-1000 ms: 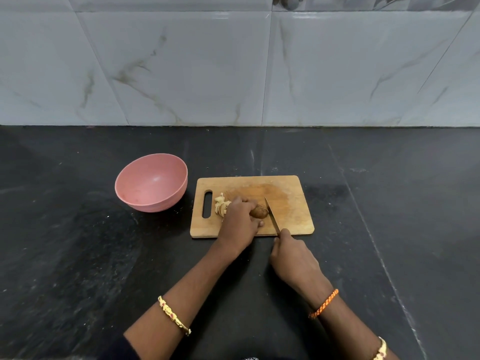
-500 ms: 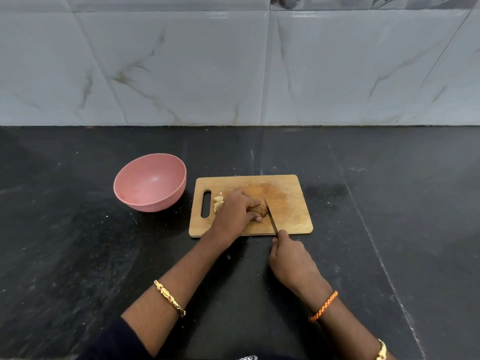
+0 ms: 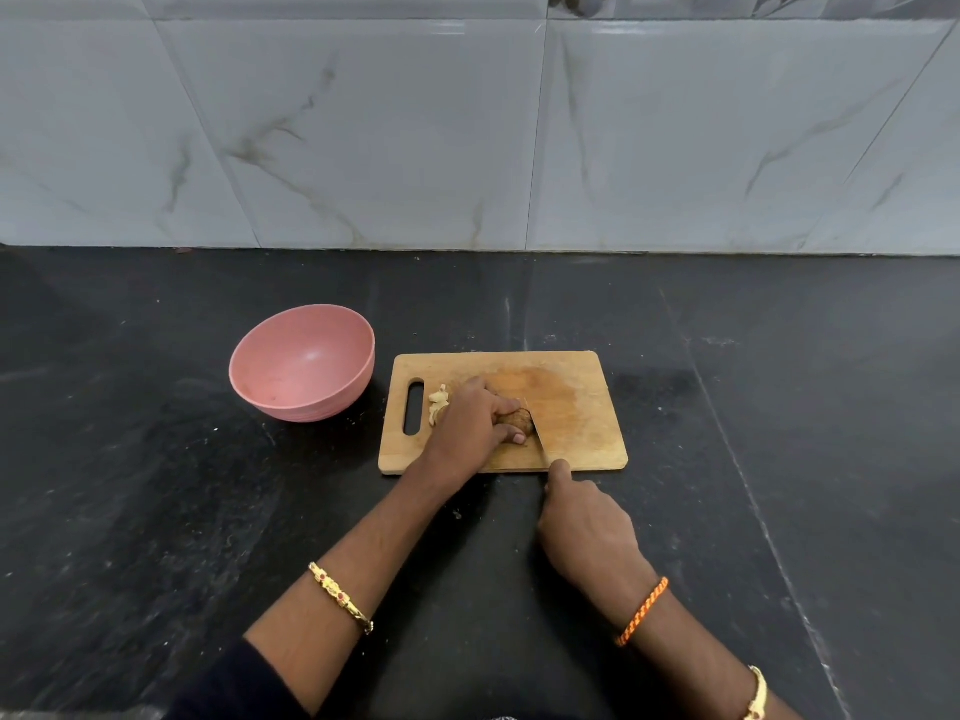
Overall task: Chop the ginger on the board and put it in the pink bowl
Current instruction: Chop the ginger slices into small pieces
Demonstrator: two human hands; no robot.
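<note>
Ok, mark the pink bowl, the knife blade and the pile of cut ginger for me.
pink bowl [image 3: 304, 402]: head view, on its outer front wall.
knife blade [image 3: 540, 439]: head view, on the flat of the blade.
cut ginger pile [image 3: 438, 402]: head view, on the middle of the pale pieces.

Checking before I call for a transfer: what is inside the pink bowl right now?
Nothing shows inside the round pink bowl; its inner wall and bottom look bare. The pale cut ginger pieces lie on the wooden chopping board, partly covered by the left hand.
</note>
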